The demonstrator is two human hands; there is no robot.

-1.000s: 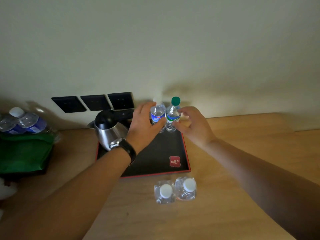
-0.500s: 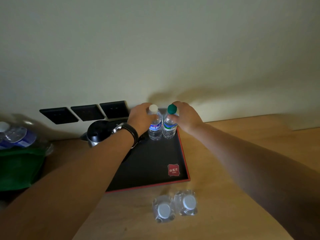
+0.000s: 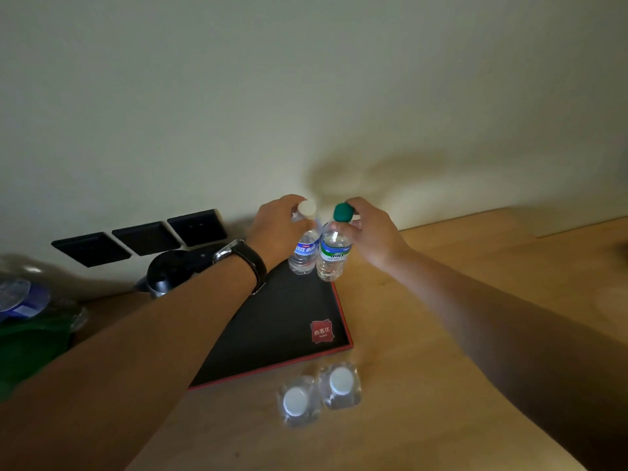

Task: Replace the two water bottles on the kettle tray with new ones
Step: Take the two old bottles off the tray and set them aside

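A black kettle tray [image 3: 289, 321] with a red rim lies on the wooden counter. At its far right corner stand two water bottles side by side. My left hand [image 3: 277, 229] grips the neck of the white-capped, blue-labelled bottle [image 3: 304, 248]. My right hand [image 3: 372, 229] grips the neck of the green-capped, green-labelled bottle [image 3: 333, 253]. Two clear white-capped bottles [image 3: 319, 392] stand upright on the counter just in front of the tray. The kettle [image 3: 170, 277] sits at the tray's far left, partly hidden by my left forearm.
Three black wall sockets [image 3: 142, 236] line the wall behind the kettle. A green bag [image 3: 30, 345] with more bottles [image 3: 20, 297] on top sits at the left edge. Bare wooden counter [image 3: 424, 334] stretches to the right of the tray.
Both hands have shifted from the bottles' bodies up to their necks near the caps. The two bottles stay together at the tray's far right corner; the view has tilted slightly.
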